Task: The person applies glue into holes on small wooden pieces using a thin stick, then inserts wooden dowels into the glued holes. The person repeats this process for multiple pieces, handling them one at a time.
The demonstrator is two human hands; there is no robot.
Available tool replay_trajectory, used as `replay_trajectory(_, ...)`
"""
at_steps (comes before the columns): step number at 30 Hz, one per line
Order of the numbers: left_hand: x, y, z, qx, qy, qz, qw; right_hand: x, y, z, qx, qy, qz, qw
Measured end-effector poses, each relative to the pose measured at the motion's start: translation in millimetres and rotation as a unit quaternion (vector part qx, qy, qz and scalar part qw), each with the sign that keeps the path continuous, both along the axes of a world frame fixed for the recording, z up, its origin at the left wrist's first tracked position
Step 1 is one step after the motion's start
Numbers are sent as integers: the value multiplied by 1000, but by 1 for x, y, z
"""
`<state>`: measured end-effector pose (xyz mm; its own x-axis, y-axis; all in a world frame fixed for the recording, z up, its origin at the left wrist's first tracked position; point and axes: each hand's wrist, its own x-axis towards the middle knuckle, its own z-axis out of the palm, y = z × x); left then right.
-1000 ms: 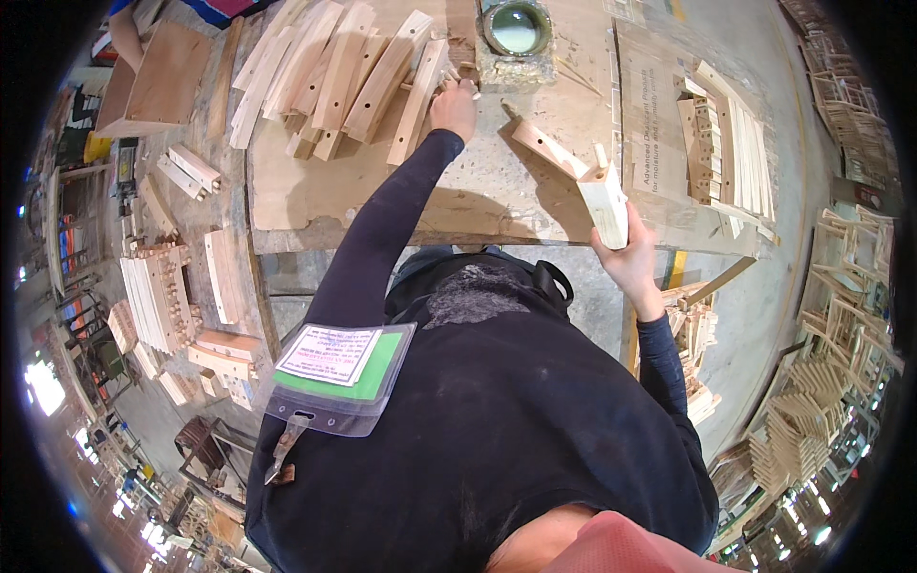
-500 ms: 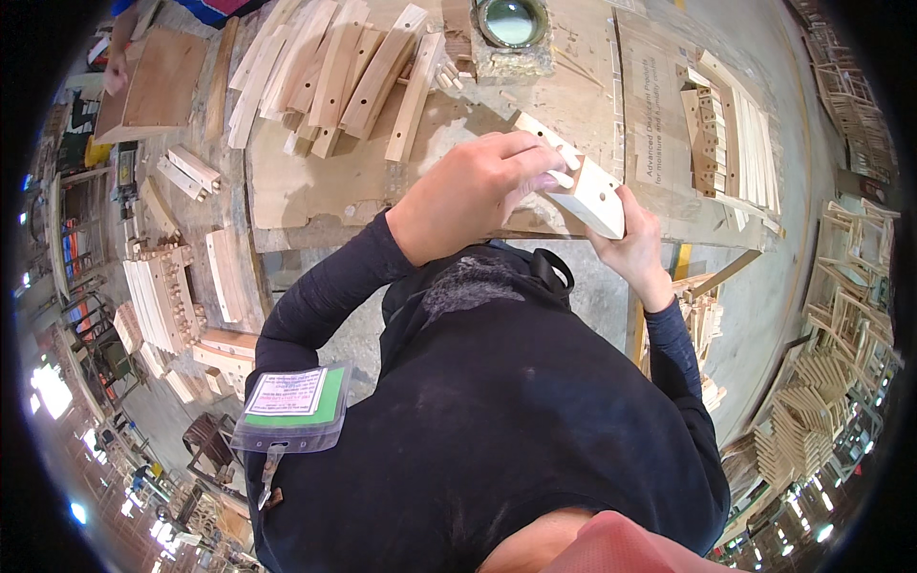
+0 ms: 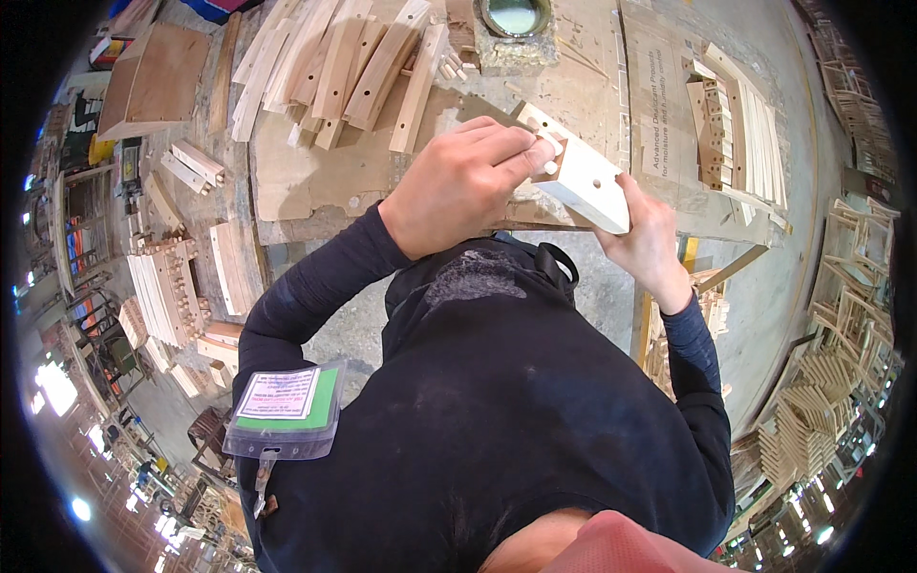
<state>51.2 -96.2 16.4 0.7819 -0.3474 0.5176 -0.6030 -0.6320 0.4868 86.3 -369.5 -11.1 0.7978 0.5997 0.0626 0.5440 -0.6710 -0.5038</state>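
Note:
A pale wooden block with drilled holes is tilted above the front edge of the workbench. My right hand grips its near right end, thumb and fingers wrapped around it. At the block's left face, my left hand is closed in a pinch on a short wooden dowel. Part of a second pale peg seems to show by the fingertips, but the fingers hide most of it. Whether the dowel sits in a hole cannot be seen.
Curved wooden slats are piled at the far left, beside loose dowels. A pot of whitish liquid stands at the back. Stacked slats lie on cardboard at right. Left are a brown box and doweled pieces.
My left fingers have closed in on the dowels against the block, covering more of them. The block has shifted slightly. Another person's hand by the brown box has gone from view.

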Motion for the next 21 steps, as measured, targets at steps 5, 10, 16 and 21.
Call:
replay_trajectory(5, -2, 1, -1, -6, 5, 11, 1000, -5, 8, -2, 43, 46, 3, 998)
replay_trajectory(10, -9, 2, -13, -24, 60, 7, 998, 0, -2, -7, 4, 47, 21, 999)
replay_trajectory(16, 12, -9, -52, -320, 228, 13, 919, 17, -35, -44, 45, 102, -49, 993)
replay_trajectory(21, 80, 23, -175, -19, 244, 107, 964, 52, -77, -110, 118, 102, -165, 974)
